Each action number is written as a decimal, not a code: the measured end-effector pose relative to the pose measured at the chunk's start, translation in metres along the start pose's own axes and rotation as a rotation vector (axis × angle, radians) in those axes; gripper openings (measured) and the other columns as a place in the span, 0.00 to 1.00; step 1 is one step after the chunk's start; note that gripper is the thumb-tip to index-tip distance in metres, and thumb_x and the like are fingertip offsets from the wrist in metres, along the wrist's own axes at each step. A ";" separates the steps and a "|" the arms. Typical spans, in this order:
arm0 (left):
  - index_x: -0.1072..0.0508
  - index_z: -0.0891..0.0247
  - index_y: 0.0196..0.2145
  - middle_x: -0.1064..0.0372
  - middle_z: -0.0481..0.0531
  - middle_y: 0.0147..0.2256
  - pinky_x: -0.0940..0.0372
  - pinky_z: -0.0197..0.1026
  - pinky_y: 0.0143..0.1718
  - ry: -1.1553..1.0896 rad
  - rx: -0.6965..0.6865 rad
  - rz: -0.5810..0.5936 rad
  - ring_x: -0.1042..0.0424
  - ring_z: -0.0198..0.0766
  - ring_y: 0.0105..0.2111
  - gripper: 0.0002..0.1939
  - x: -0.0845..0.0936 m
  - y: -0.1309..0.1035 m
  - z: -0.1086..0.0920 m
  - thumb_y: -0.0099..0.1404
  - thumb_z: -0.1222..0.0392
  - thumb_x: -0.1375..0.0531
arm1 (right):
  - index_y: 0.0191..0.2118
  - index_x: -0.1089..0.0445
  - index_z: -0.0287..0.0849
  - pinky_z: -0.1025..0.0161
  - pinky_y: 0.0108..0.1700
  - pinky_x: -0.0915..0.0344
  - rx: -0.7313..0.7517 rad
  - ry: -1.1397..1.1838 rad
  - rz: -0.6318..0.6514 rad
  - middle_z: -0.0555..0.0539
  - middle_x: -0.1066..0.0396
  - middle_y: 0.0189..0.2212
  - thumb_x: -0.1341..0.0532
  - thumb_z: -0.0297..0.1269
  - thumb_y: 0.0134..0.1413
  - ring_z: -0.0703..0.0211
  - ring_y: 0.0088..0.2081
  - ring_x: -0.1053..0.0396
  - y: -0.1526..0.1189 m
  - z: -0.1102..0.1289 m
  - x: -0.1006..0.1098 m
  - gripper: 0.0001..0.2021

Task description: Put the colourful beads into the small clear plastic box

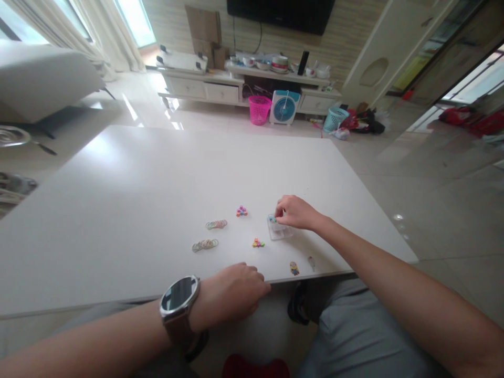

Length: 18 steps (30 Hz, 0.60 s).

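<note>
My right hand [293, 212] is over a small clear plastic box [275, 232] on the white table, its fingertips pinched at the box's far left part, on something small that I cannot make out. My left hand [238, 289], with a watch [180, 296] on the wrist, rests curled at the table's front edge; whatever its fingers may hold is hidden. Left of the box lie two small clusters of colourful pieces, one farther away [241, 211] and one nearer [258, 243]. Two rows of thin rings, one upper [216, 224] and one lower [205, 244], lie beyond my left hand.
On the white table [157, 178], a yellow and blue cartoon figure [294, 268] and a small clear item [311, 262] lie near the front edge. Across the floor stand a pink basket [259, 110], a blue fan [284, 107] and a white cabinet [222, 93].
</note>
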<state>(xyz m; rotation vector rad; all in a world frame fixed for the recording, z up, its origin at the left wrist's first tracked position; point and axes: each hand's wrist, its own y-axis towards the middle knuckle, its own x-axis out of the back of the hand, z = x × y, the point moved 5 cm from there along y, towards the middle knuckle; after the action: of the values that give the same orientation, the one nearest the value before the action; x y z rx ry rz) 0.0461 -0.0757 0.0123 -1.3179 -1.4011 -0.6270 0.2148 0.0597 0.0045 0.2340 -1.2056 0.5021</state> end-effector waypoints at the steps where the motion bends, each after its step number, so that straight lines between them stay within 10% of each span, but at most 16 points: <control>1: 0.26 0.62 0.36 0.24 0.54 0.34 0.32 0.44 0.35 -0.003 0.001 -0.001 0.25 0.45 0.35 0.05 0.001 0.000 0.000 0.62 0.66 0.41 | 0.27 0.22 0.41 0.66 0.40 0.38 -0.016 -0.008 0.014 0.47 0.24 0.29 0.38 0.28 0.45 0.60 0.34 0.30 0.000 0.000 -0.002 0.06; 18: 0.27 0.62 0.36 0.24 0.54 0.34 0.32 0.43 0.37 -0.001 0.003 -0.005 0.25 0.43 0.35 0.05 -0.004 0.000 0.001 0.62 0.66 0.41 | 0.27 0.22 0.40 0.66 0.37 0.41 0.029 -0.092 0.044 0.47 0.26 0.29 0.39 0.32 0.48 0.60 0.34 0.32 0.000 -0.004 -0.001 0.07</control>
<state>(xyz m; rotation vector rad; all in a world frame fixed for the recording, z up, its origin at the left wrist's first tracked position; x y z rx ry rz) 0.0446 -0.0761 0.0084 -1.3132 -1.4063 -0.6274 0.2183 0.0610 0.0022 0.2583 -1.2959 0.5529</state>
